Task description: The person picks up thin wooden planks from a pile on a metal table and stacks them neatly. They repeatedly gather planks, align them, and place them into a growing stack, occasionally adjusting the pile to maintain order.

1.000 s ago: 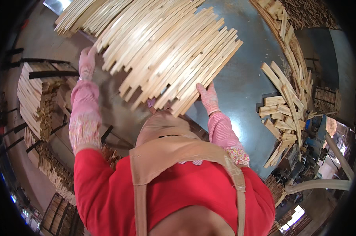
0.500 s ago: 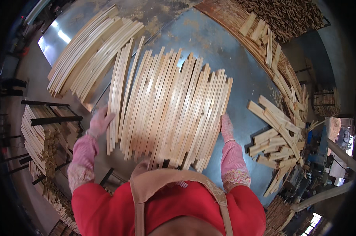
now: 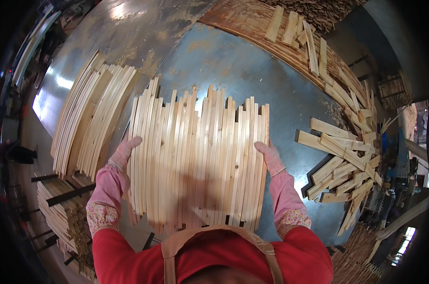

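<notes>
A wide row of light wooden strips [image 3: 200, 156] lies side by side on the metal table in front of me, with uneven far and near ends. My left hand [image 3: 125, 150], in a pale pink glove, grips the row's left edge, its thumb over the outermost strip. On the opposite side my right hand [image 3: 270, 156], gloved alike, clasps the right edge with the thumb on top. The strips are squeezed together between both hands. Most of the fingers are hidden down the outer sides of the row.
Left of the row, two stacks of strips [image 3: 93, 118] stand on the metal table [image 3: 252, 61]. Loose short pieces [image 3: 342, 161] lie jumbled at the right. More offcuts [image 3: 290, 28] rest on a brown board [image 3: 238, 21] at the back. A loaded rack [image 3: 63, 203] stands at lower left.
The separate strips at the left have been pushed in against the row, closing the gap. My right thumb has come over the right edge. The view has shifted, too.
</notes>
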Motion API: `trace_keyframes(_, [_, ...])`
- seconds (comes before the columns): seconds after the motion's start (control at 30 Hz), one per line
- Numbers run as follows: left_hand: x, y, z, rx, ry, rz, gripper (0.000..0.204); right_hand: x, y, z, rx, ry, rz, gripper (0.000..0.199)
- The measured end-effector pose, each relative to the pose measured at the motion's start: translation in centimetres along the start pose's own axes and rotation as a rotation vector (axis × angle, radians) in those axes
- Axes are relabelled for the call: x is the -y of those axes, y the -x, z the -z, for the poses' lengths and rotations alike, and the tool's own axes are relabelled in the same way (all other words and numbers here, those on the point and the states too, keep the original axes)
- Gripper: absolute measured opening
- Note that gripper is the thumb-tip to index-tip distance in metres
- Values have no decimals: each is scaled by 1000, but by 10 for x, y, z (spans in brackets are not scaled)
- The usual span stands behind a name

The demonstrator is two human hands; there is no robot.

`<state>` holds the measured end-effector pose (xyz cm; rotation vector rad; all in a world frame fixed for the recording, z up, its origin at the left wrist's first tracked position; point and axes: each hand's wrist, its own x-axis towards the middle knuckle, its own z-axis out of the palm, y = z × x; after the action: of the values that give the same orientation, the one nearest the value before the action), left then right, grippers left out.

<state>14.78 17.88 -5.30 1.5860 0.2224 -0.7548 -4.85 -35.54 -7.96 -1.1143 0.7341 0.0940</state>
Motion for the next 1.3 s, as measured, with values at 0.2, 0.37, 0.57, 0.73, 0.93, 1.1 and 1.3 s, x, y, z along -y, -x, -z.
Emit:
trace_keyframes(0.2, [-20, 17, -21, 88, 203, 36, 79, -14, 8, 30, 79, -75, 96, 78])
trace_keyframes(0.37, [-31, 44, -21, 90, 273, -64, 69, 9, 51, 23, 50, -153, 154, 74])
trace_keyframes(0.57, [-95, 80, 0, 125, 222, -260, 83, 87, 138, -4, 150, -194, 470, 73])
trace_keyframes(0.73, [-178, 99, 11, 263, 240, -706, 79, 159, 192, 3, 78, 50, 871, 63])
trace_keyframes(0.93, [-211, 90, 72, 24, 19, -834, 53, 170, 179, -10, 130, 29, 1063, 50])
trace_keyframes(1.1, [-138, 129, 47, 153, -223, -728, 51, 88, 184, -12, -8, 285, 878, 59])
trace_keyframes(1.3, [3, 159, 134, 205, 419, -410, 49, 0, 241, -11, 142, 216, 646, 52])
